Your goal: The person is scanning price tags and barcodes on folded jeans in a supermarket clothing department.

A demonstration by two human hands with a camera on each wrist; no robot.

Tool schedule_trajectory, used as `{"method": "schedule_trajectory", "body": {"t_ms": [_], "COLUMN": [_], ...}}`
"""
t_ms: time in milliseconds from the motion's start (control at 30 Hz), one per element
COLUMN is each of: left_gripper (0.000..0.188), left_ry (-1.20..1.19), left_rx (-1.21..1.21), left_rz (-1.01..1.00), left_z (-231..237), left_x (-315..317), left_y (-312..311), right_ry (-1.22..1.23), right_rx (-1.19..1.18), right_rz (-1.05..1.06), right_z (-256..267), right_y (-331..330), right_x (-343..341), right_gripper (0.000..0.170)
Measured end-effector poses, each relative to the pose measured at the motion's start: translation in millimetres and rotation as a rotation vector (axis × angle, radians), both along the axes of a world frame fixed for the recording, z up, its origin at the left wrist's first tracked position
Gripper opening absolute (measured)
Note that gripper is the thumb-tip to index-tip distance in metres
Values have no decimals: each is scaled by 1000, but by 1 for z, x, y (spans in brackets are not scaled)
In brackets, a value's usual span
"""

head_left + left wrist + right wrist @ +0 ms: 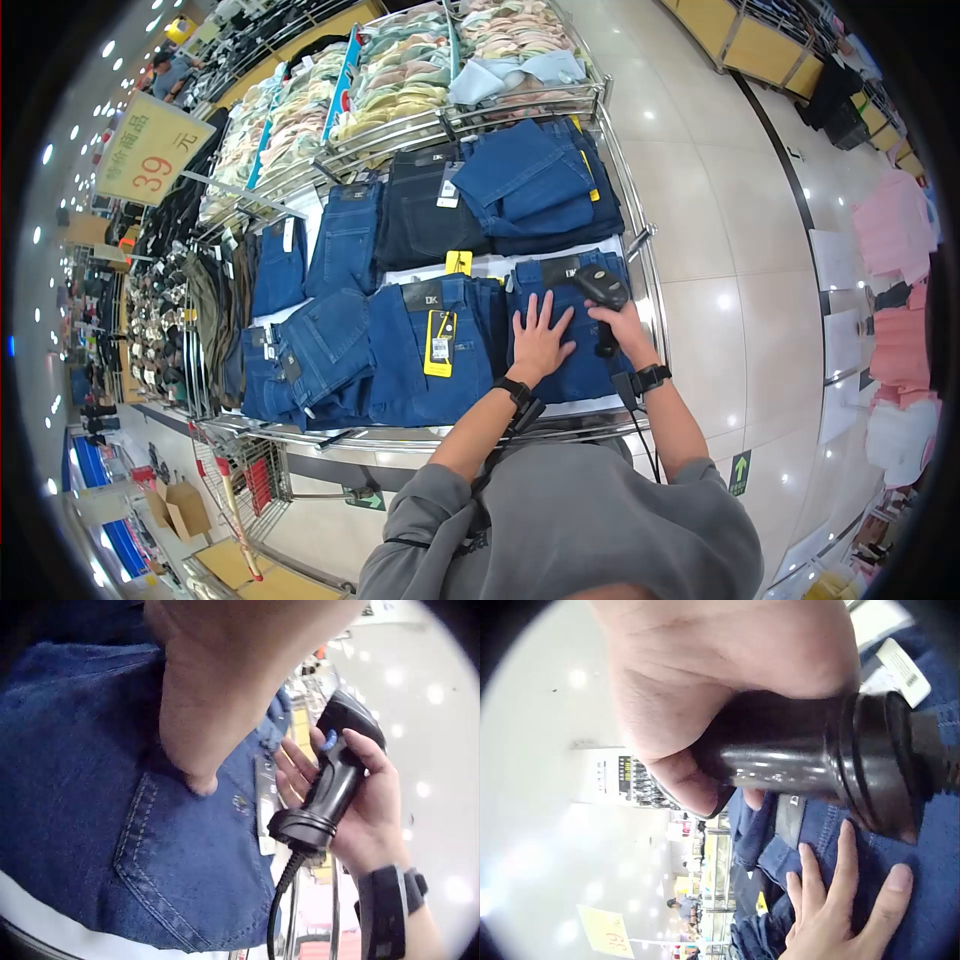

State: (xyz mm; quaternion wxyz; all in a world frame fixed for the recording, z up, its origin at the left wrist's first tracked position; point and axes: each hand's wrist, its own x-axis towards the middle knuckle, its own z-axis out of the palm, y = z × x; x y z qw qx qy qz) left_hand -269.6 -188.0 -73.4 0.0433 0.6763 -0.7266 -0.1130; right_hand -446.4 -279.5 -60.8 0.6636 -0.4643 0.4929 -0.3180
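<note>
Head view. We list one left hand (pixel 540 345), fingers spread, palm down on a folded pair of blue jeans (pixel 592 375) at the near right corner of a metal-railed display stand (pixel 400 438). We list one right hand (pixel 628 332), clamped on the handle of a black scanner (pixel 602 287), which shows over the right part of the same jeans. The hands are apart, near each other. Just left: a second pile of jeans (pixel 395 335) with a yellow-bordered tag (pixel 440 343). Farther back: a dark pair (pixel 425 215) and pastel goods (pixel 395 70). Upper left: a pale yellow sign (pixel 155 150) reading 39.

Left wrist view. We note the left thumb touching denim above a stitched pocket (pixel 172 862). The scanner, with a blue trigger (pixel 329 739), lies tilted in the right hand; a coiled cord (pixel 274 915) leaves its base. A dark wristband (pixel 384 911) sits on the right wrist.

Right wrist view. We record the right hand wrapped around the scanner's handle, the left hand spread on denim beside a dark waistband patch (pixel 789 819). Upper right: a white barcode tag (pixel 904 671).
</note>
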Motion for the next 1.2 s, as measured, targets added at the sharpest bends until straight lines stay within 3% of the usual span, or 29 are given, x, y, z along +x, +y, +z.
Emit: {"method": "schedule_trajectory", "body": {"t_ms": [100,267,433,667,867,1033,1200], "left_gripper": [76,75,78,77,70,69,69], "left_ry": [-28,-12,-34,-96,-48,-29,7], "left_rx": [69,204,333,325,540,542,571], "left_rz": [-45,-34,-26,-59,-14,-2,-17], "left_z": [-11,-16,-13,-16,6,-2,-4], "left_x": [7,10,8,8,2,1,5], "left_y": [1,-5,-16,-24,16,38,57], "right_ry": [-52,-11,-136,-91,-104,-224,-319], "right_rx": [80,58,120,71,184,229,241], "right_rz": [143,170,140,127,-67,-311,-332], "right_z": [-17,-31,-34,-24,-4,-18,0], "right_y": [6,10,5,10,51,51,45], "right_x": [6,4,-1,3,-15,-29,-39], "right_gripper": [27,28,31,26,25,27,36]}}
